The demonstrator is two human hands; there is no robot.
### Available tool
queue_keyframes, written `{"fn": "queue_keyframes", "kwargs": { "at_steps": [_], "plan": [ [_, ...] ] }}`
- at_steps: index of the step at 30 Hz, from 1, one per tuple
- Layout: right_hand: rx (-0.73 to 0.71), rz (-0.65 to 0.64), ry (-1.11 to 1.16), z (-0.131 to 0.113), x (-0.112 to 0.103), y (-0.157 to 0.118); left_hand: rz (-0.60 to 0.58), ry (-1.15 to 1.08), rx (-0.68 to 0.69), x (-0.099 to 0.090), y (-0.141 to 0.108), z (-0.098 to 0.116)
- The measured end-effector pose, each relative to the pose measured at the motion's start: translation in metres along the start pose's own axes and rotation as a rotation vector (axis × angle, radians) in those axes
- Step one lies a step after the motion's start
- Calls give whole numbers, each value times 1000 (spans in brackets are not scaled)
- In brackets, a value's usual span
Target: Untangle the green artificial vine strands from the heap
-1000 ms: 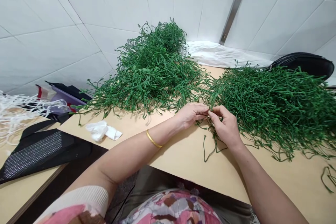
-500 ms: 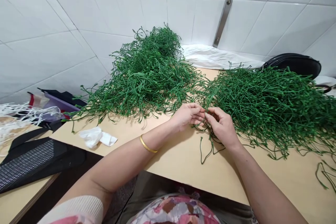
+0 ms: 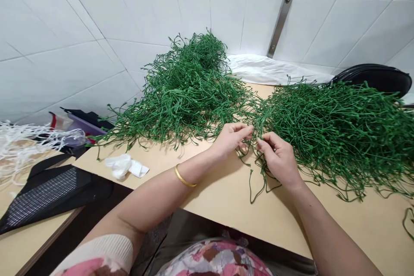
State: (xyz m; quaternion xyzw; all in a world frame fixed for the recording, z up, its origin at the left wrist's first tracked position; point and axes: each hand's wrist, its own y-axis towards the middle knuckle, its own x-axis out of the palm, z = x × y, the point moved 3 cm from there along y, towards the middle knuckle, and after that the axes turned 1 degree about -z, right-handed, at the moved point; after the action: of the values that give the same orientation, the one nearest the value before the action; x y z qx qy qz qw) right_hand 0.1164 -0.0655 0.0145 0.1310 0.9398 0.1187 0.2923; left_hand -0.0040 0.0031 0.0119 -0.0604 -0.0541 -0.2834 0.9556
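Green cords (image 3: 190, 90): thin, wavy, deep green, little knobs at the tips — tangled in two mounds on the desk (image 3: 233, 202), at 10 and 3 o'clock from the hands, a few loose strands at 6.
Left hand (image 3: 231, 140): fingers narrow, beside the cords; whether they pinch one, I can't tell.
Right hand (image 3: 280, 159): thumb and forefinger closed on a strand — more dangle below.
White tissue (image 3: 126, 166): crumpled, 9 o'clock.
Black bag (image 3: 371, 77): 2 o'clock, behind the right mound.
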Motion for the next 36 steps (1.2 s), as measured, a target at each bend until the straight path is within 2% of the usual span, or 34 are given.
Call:
{"fn": "queue_keyframes", "kwargs": {
  "at_steps": [4, 9, 14, 19, 22, 25, 30, 36],
  "plan": [
    [-70, -93, -85, -3, 8, -3, -26, -27, 51, 3, 0, 1],
    [-96, -162, -134, -7, 12, -5, -73, -177, -87, 7, 4, -9],
    [-189, -183, -249, -9, 17, -4, -97, -261, -164, 7, 4, -11],
    [-210, -132, -266, -9, 17, -3, -28, -490, -170, 7, 1, -7],
    [-204, -99, -205, -10, 14, -3, -59, -680, -246, 10, 1, -8],
    [-207, -101, -142, -11, 13, -3, -76, -808, -247, 13, 2, -7],
    [-296, -154, -131, -15, 9, -3, -48, -837, -285, 17, -1, -4],
    [-410, -338, -133, -18, 7, -2, -73, -748, -316, 20, -3, -7]
  ]
}}
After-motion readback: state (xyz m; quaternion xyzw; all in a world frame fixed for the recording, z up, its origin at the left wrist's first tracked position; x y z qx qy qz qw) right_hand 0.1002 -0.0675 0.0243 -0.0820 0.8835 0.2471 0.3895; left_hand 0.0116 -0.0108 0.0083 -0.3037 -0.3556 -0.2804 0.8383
